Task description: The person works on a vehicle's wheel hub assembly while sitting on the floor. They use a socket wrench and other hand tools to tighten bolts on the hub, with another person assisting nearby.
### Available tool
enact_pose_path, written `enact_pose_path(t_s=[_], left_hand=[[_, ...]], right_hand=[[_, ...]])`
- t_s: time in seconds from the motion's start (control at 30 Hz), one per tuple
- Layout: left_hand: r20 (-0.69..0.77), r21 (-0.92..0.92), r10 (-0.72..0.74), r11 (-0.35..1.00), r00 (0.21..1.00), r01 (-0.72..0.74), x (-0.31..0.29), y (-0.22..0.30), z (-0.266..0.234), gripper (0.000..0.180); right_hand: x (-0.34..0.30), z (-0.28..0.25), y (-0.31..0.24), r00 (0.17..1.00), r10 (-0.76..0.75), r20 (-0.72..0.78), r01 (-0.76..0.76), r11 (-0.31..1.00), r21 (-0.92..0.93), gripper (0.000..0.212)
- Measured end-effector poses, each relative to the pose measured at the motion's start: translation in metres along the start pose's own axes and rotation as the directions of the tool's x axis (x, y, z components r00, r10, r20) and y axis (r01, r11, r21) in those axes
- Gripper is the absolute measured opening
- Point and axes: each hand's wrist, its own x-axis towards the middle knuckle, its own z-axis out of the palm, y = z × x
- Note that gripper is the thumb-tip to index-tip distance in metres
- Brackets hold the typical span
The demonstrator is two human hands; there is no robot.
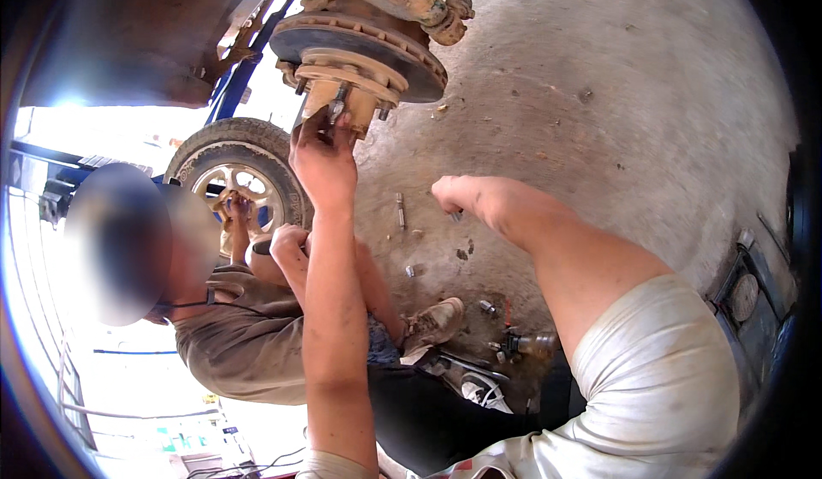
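left hand [323,158] reaching up, fingers pinched on a small dark part at the wheel hub [347,85] just above, under the brake disc [364,47]. right hand [454,195] loosely curled, seemingly empty, well apart over the concrete floor [599,94]. best to keep the wrist straight, seat the part squarely, steady with the free hand.

Lighting as I read it on my feed: strong daylight from the open area at left, blown out to white around the tyre [244,166] and along the lower-left rim. Concrete floor [634,102] evenly lit, soft shadows only. Underside of vehicle [128,42] at top left dim, detail lost in shade w/ a small flare at its lower edge. Fisheye bends straight edges near the rim; black vignette at all corners. Centre approx sharp: brake hub [360,51] and my left hand [324,162] resolve well. Co-worker's head is a blurred patch
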Motion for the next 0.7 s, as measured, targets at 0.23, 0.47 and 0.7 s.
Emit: enact_pose_path(t_s=[0.23,0.47,0.7], left_hand=[[0.035,0.081,0.044,0.996,0.998,-0.047,0.001,0.011,-0.001,0.030],[0.061,0.014,0.025,1.000,0.998,-0.026,0.006,0.008,-0.001,0.028],[0.058,0.033,-0.007,0.999,0.998,0.005,0.001,0.012,-0.005,0.029]], right_hand=[[0.001,0.008,-0.005,0.999,-0.030,-0.017,0.030,0.999,0.013,0.034],[0.003,0.010,-0.004,0.993,-0.090,-0.081,0.090,0.996,-0.004,0.031],[0.021,0.016,-0.001,0.990,-0.143,0.001,0.143,0.983,-0.118,0.028]])
